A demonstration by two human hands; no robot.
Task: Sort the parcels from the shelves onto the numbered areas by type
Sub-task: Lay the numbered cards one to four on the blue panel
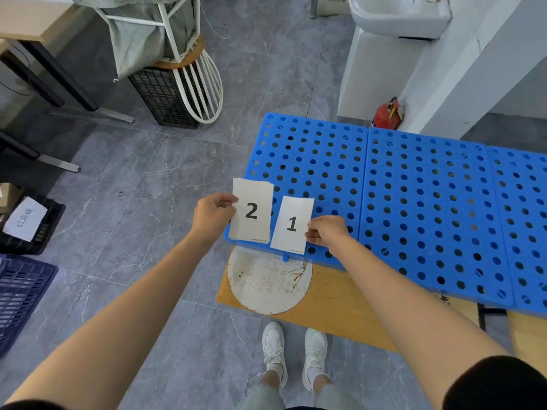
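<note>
Blue perforated plastic panels [414, 202] lie over grey marbled floor tiles [148, 173]. My left hand [211, 216] pinches paper card 2 [251, 211]; my right hand [327, 232] pinches card 1 [291, 224].

Bright, even light; wide-angle edge distortion

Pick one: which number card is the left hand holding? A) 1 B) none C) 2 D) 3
C: the left hand pinches the card marked 2 by its left edge, while the right hand pinches the 1 card.
</note>
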